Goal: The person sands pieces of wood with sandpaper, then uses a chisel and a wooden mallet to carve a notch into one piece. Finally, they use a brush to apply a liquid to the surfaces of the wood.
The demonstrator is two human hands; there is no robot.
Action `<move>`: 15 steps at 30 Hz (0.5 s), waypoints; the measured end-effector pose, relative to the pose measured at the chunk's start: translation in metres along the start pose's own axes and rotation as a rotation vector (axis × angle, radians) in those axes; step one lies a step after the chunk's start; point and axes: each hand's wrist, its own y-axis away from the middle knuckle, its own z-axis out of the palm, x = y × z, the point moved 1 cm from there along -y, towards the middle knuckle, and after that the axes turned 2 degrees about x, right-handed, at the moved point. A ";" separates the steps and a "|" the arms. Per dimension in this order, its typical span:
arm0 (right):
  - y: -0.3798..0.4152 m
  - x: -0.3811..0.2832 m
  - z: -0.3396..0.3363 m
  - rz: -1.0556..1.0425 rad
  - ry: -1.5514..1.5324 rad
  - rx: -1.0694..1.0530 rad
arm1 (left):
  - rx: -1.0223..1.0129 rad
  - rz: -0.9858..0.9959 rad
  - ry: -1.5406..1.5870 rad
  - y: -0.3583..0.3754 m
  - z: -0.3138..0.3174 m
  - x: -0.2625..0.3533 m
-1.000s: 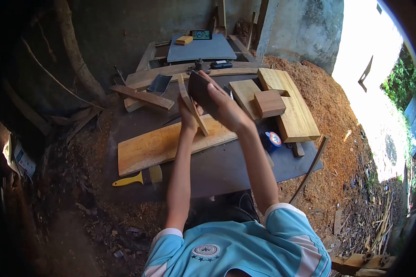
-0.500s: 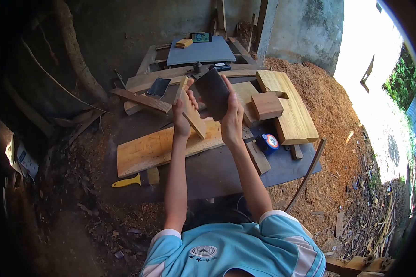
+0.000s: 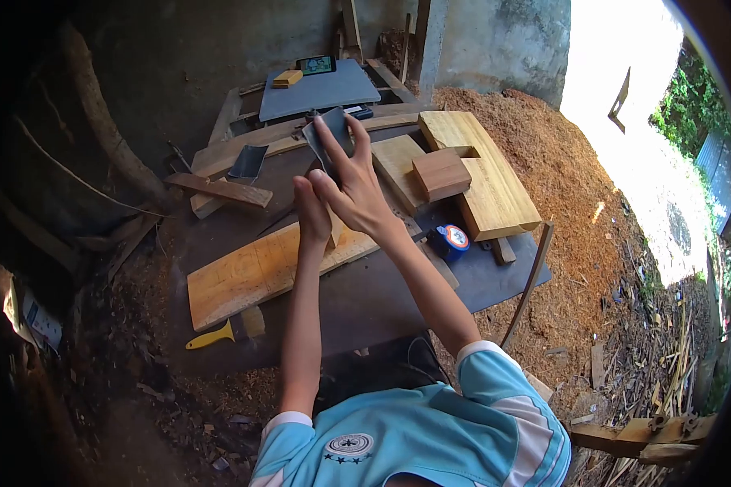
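My left hand (image 3: pixel 310 213) grips a small flat piece of wood (image 3: pixel 334 230), mostly hidden behind both hands. A dark sheet of sandpaper (image 3: pixel 338 130) is in my right hand (image 3: pixel 356 191), its fingers stretched along the sheet and its thumb close to my left hand. Whether the sandpaper touches the wood is hidden. Below them lies a long pale board (image 3: pixel 244 280), and a yellow-handled brush (image 3: pixel 211 336) rests by its near edge. To the right sits a blue tape measure (image 3: pixel 449 241).
A reddish-brown wood block (image 3: pixel 441 174) sits on thick pale boards (image 3: pixel 499 191) at the right of the dark table (image 3: pixel 365 302). Another dark sheet (image 3: pixel 248 162) lies near a brown stick (image 3: pixel 219 189). Farther back, a phone (image 3: pixel 317 64) stands on a grey panel (image 3: pixel 321 91).
My right hand has brought the sandpaper left and over the wood, close to my left hand. The wood is now mostly covered. The whole view has shifted slightly.
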 end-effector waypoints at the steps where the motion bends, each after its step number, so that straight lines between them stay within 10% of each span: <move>1: 0.005 -0.003 0.002 0.002 0.017 0.026 | 0.007 -0.002 -0.035 -0.002 0.001 0.002; 3: 0.014 -0.009 0.003 -0.146 0.202 0.061 | 0.074 -0.269 0.691 -0.009 0.000 -0.013; 6: 0.011 -0.002 -0.004 -0.367 0.271 0.031 | 0.151 0.190 -0.226 -0.010 -0.003 -0.013; 11: 0.001 0.004 -0.009 -0.240 0.275 0.075 | 0.177 0.092 -0.515 -0.009 -0.006 -0.011; 15: -0.009 0.013 -0.015 -0.206 0.309 0.071 | 0.147 -0.031 0.280 -0.008 0.002 -0.006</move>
